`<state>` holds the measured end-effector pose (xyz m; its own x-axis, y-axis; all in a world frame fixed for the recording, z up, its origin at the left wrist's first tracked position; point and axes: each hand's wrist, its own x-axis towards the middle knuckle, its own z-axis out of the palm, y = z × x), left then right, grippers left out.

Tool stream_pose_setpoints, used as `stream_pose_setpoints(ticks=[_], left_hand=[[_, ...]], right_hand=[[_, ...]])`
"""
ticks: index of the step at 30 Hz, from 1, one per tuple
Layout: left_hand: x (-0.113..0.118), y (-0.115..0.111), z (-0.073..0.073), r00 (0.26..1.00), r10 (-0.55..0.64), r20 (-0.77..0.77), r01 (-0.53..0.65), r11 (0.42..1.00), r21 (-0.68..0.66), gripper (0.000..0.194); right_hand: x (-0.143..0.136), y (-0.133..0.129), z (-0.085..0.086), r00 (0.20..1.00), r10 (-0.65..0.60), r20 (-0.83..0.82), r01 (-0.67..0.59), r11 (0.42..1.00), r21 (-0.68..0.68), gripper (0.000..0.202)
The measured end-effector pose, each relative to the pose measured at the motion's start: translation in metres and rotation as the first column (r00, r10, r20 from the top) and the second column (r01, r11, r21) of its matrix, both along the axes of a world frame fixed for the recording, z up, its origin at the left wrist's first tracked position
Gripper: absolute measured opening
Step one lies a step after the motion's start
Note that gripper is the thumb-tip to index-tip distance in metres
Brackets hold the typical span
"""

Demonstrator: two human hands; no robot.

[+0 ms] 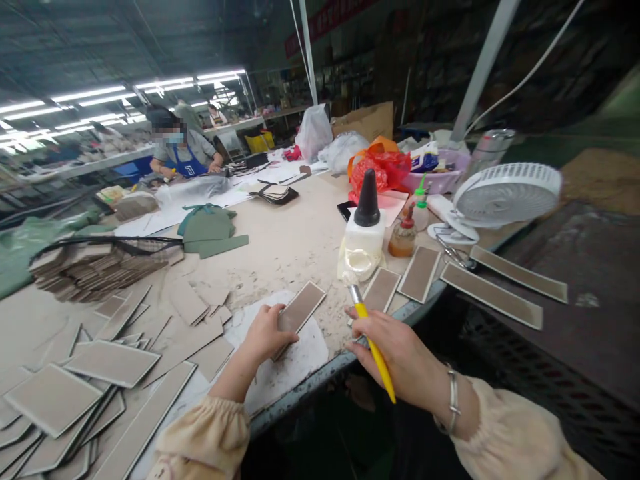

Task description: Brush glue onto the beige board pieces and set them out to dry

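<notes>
My left hand (pixel 264 335) pinches the near end of a brown rectangular panel (pixel 306 305) with pale edges, held over a white sheet (pixel 311 348) at the table's front. My right hand (pixel 400 350) grips a brush (pixel 381 370) by its yellow handle. The brush's pale-coated bristles are at the glue-smeared opening of a white bottle (pixel 365 235), which has a black cone (pixel 369 200) on top. Right of the bottle, two short panels (pixel 421 275) lie near the table edge. Longer brown strips (pixel 493 295) extend past it.
Loose panels (pixel 55 400) lie heaped at left, with a strapped stack (pixel 105 270) behind and green pieces (pixel 207 230) farther back. A white fan (pixel 507 193), a small amber bottle (pixel 403 238) and a red bag (pixel 377 170) stand at right. Across the table, a person (pixel 187 157) works.
</notes>
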<state>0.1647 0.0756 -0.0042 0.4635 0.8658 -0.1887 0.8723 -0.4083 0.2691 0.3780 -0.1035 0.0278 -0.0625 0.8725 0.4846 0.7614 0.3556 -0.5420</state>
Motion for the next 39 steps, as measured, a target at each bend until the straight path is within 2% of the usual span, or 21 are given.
stream_pose_setpoints(ticks=[2, 4, 7, 9, 11, 16, 21, 23, 26, 31, 34, 36, 39], left_hand=[[0.002, 0.002, 0.000, 0.998, 0.024, 0.066, -0.020, 0.997, -0.071, 0.058], [0.002, 0.001, 0.001, 0.980, 0.063, 0.187, -0.025, 0.980, -0.198, 0.042], [-0.001, -0.006, 0.005, 0.907, 0.179, 0.382, -0.019, 0.922, -0.386, 0.042], [-0.005, -0.015, 0.010, 0.854, 0.217, 0.474, 0.013, 0.900, -0.435, 0.044], [-0.007, -0.027, 0.015, 0.829, 0.200, 0.522, 0.065, 0.893, -0.445, 0.042], [0.001, -0.054, 0.021, 0.795, 0.168, 0.583, 0.109, 0.906, -0.409, 0.041], [0.005, -0.061, 0.019, 0.815, 0.179, 0.551, 0.210, 0.795, -0.569, 0.040], [0.002, -0.060, 0.017, 0.810, 0.185, 0.557, 0.227, 0.776, -0.588, 0.038], [-0.002, -0.057, 0.012, 0.799, 0.242, 0.550, 0.180, 0.778, -0.603, 0.039], [0.002, -0.047, -0.003, 0.773, 0.381, 0.507, 0.062, 0.750, -0.659, 0.041], [0.011, -0.038, -0.012, 0.765, 0.412, 0.496, 0.008, 0.763, -0.646, 0.039], [0.019, -0.033, -0.017, 0.789, 0.368, 0.491, -0.003, 0.803, -0.596, 0.038], [0.029, -0.031, -0.016, 0.902, 0.126, 0.413, 0.038, 0.930, -0.367, 0.036]], right_hand=[[-0.005, 0.014, 0.005, 1.000, 0.002, -0.007, -0.002, 1.000, 0.010, 0.013], [-0.008, 0.029, 0.010, 1.000, 0.012, -0.007, -0.012, 0.999, 0.047, 0.012], [-0.011, 0.049, 0.012, 0.999, -0.010, -0.041, 0.015, 0.991, 0.135, 0.015], [-0.012, 0.054, 0.009, 0.993, -0.060, -0.097, 0.077, 0.980, 0.185, 0.019], [-0.011, 0.052, 0.006, 0.979, -0.111, -0.171, 0.142, 0.974, 0.179, 0.020], [-0.005, 0.035, -0.002, 0.935, -0.180, -0.306, 0.221, 0.970, 0.104, 0.017], [0.004, 0.025, -0.008, 0.930, -0.224, -0.292, 0.275, 0.950, 0.147, 0.019], [0.009, 0.022, -0.010, 0.921, -0.261, -0.288, 0.309, 0.942, 0.133, 0.017], [0.018, 0.016, -0.011, 0.893, -0.292, -0.342, 0.355, 0.925, 0.138, 0.014], [0.034, 0.009, -0.017, 0.802, -0.376, -0.464, 0.507, 0.839, 0.198, 0.015], [0.033, 0.010, -0.022, 0.833, -0.368, -0.413, 0.480, 0.852, 0.210, 0.016], [0.030, 0.012, -0.024, 0.877, -0.330, -0.350, 0.421, 0.878, 0.229, 0.014], [0.025, 0.015, -0.024, 0.930, -0.261, -0.258, 0.323, 0.915, 0.241, 0.012]])
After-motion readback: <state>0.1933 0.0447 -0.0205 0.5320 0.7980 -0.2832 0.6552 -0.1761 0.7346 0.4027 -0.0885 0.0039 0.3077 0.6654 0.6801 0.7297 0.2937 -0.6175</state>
